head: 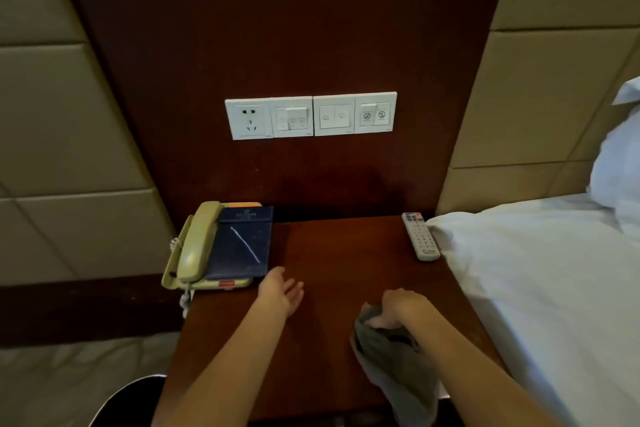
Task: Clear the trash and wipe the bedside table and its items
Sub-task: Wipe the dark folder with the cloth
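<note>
While the left hand (282, 291) hovers low over the dark wooden table (332, 246), its fingers lie straight and slightly apart, palm turned inward, holding nothing. Whether it touches the tabletop: cannot tell. It sits just beside the near right corner of a dark blue folder (239, 243), which lies on a beige telephone (192, 246) at the table's left side, handset along the left edge. Right hand (403, 307): fingers curled tight round a bunched grey cloth (391, 360), gripped over the table's near right part. Cloth drapes from the fist down toward the near edge. Hands apart, bare tabletop between them. White remote (420, 236) lies at the far right edge, just beside the white bed (536, 281), well beyond the right hand. White switch panel (311, 116) on the wall behind.
</note>
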Motion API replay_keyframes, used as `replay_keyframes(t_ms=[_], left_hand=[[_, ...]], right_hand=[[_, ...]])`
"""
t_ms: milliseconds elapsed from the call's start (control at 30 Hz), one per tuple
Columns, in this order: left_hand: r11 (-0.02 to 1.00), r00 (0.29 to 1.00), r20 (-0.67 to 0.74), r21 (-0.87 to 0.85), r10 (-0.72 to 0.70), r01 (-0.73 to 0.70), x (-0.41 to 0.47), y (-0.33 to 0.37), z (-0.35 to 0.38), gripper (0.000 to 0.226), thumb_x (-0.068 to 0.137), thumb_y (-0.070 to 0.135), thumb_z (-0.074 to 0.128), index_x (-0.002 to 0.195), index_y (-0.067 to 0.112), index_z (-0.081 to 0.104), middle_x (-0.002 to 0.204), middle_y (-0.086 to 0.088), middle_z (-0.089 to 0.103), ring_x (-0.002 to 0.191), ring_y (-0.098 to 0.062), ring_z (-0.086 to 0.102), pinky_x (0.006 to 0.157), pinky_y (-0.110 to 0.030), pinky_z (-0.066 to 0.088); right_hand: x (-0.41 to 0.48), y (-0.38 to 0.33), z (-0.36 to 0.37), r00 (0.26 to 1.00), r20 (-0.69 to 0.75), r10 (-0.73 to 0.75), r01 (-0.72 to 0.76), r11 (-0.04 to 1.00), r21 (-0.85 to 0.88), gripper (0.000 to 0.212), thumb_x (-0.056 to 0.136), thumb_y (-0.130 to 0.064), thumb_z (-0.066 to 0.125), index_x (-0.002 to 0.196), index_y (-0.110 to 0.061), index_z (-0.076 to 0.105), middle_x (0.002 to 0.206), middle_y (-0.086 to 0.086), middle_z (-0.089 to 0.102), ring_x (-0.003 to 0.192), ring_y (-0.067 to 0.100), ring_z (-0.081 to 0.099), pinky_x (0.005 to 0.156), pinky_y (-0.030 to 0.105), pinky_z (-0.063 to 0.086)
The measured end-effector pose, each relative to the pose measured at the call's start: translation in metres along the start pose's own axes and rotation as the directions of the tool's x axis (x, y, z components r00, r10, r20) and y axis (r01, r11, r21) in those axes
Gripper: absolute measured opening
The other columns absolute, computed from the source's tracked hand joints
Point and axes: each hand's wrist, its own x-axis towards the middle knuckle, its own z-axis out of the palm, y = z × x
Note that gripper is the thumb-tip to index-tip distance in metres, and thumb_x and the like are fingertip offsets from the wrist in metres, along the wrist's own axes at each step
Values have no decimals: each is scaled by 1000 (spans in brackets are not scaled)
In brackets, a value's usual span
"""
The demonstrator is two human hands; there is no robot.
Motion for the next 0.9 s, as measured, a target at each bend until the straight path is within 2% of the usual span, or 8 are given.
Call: replay_keyframes(t_ms=[67, 167, 400, 500, 600, 733, 833, 900], left_hand=[[998, 999, 23, -46, 34, -33, 0, 10, -17, 46, 103, 22, 34, 148, 12, 28, 145, -10, 43, 127, -27, 48, 98, -37, 41], [993, 996, 89, -117, 26, -15, 2, 24, -34, 50, 104, 24, 32, 150, 8, 21, 149, -9, 39, 135, -24, 41, 108, -37, 33], [989, 991, -24, -69, 133, -134, -3, 33, -40, 38, 99, 25, 48, 132, 6, 49, 132, -8, 56, 123, -23, 53, 93, -32, 44], [946, 952, -35, -100, 305, -307, -7, 38, -41, 21, 96, 10, 52, 116, 5, 52, 123, -16, 56, 121, -27, 53, 102, -34, 43], [895, 916, 33, -229, 401, -383, -28, 40, -43, 11, 96, 1, 48, 104, 8, 52, 113, -15, 58, 122, -30, 51, 109, -41, 38], [869, 899, 110, -327, 425, -371, -66, 27, -44, 37, 97, -5, 40, 133, 5, 42, 132, -16, 49, 128, -33, 44, 104, -40, 38], [892, 908, 176, -328, 380, -310, -98, 4, -45, 47, 93, -12, 38, 137, 5, 37, 139, -20, 45, 127, -36, 45, 98, -42, 41], [914, 895, 262, -290, 362, -285, -128, -9, -42, 45, 93, -13, 37, 134, 5, 40, 134, -19, 49, 122, -35, 48, 97, -42, 41]], right_hand=[[-10, -11, 3, 999, 19, -43, 43, 999, 6, 45, 96, -38, 51, 131, -11, 49, 127, 9, 54, 114, 26, 54, 96, 36, 45], [-19, -28, 7, 988, -78, -133, 132, 991, -28, 31, 99, -25, 44, 125, -10, 53, 124, 11, 57, 111, 27, 56, 90, 35, 45], [-34, -32, 2, 947, -254, -194, 218, 974, 69, 25, 97, -29, 49, 117, -14, 53, 115, 7, 58, 104, 25, 58, 88, 37, 49], [-39, -21, -2, 923, -334, -193, 287, 922, 260, 15, 96, -31, 51, 104, -19, 55, 104, 2, 58, 95, 19, 59, 79, 32, 50], [-55, -12, -7, 904, -398, -158, 366, 767, 527, 10, 97, -31, 53, 100, -22, 54, 99, -2, 57, 93, 14, 56, 75, 26, 49], [-87, -19, -14, 905, -426, -7, 412, 263, 872, 19, 98, -31, 52, 114, -21, 53, 118, 5, 57, 109, 23, 55, 93, 40, 48], [-116, -37, -24, 827, -545, 140, 546, 30, 837, 16, 99, -29, 50, 113, -21, 50, 114, 4, 58, 109, 23, 56, 96, 43, 47], [-143, -51, -29, 695, -681, 231, 692, 43, 721, 11, 99, -27, 49, 109, -21, 48, 107, 0, 57, 104, 19, 56, 93, 40, 49]])
